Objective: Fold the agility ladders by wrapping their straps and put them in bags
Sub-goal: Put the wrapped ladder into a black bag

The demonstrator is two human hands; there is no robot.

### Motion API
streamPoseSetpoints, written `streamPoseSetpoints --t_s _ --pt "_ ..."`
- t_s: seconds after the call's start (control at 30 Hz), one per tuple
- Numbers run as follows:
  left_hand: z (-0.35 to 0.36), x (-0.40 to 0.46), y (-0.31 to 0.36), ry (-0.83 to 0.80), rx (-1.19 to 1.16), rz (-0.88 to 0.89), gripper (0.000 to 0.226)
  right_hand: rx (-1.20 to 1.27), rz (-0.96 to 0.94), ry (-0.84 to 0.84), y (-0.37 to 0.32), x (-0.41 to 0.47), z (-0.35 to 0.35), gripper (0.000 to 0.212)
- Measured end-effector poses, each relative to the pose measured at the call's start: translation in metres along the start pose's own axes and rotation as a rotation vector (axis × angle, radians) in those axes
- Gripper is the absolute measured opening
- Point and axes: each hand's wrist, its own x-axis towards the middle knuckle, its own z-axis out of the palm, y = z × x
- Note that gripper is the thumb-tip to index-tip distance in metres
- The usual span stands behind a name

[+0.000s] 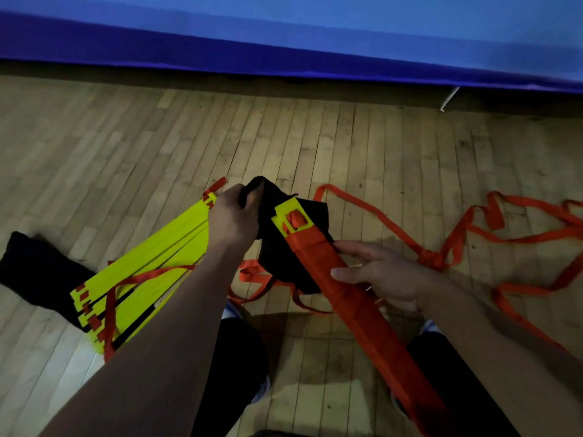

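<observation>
A bundle of ladder rungs [353, 298], wrapped tight in orange strap with a yellow end showing, slants across the middle, its top end resting against the mouth of a black bag [284, 247]. The right hand [381, 272] grips the bundle, fingers curled round it. The left hand [233, 219] pinches the bag's upper edge. On the wooden floor [126, 146] to the left lies a fanned yellow ladder [148, 266] beside a second black bag [38, 272]. Loose orange straps [473, 228] trail right. A blue mat [284, 36] lies beyond.
</observation>
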Motion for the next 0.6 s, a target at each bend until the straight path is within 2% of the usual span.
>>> streamPoseSetpoints --t_s 0.17,0.27,0.37,0.43,0.6 --pt "-0.002 0.004 -0.003 0.061 0.101 0.026 0.036 0.233 -0.093 -0.065 0.001 0.001 -0.005 0.041" --pt "-0.006 0.01 -0.008 0.153 0.047 -0.062 0.035 0.315 -0.092 -0.105 0.002 0.0 -0.004 0.04" --pt "-0.014 0.012 -0.008 0.215 -0.019 -0.187 0.038 0.422 -0.089 -0.018 0.0 -0.002 -0.005 0.035" --pt "-0.014 0.011 -0.008 0.169 -0.097 -0.204 0.042 0.445 -0.128 0.019 -0.004 -0.004 -0.007 0.03" --pt "0.001 -0.001 0.011 -0.123 -0.175 -0.068 0.012 0.449 -0.11 -0.064 -0.01 -0.002 -0.001 0.034"
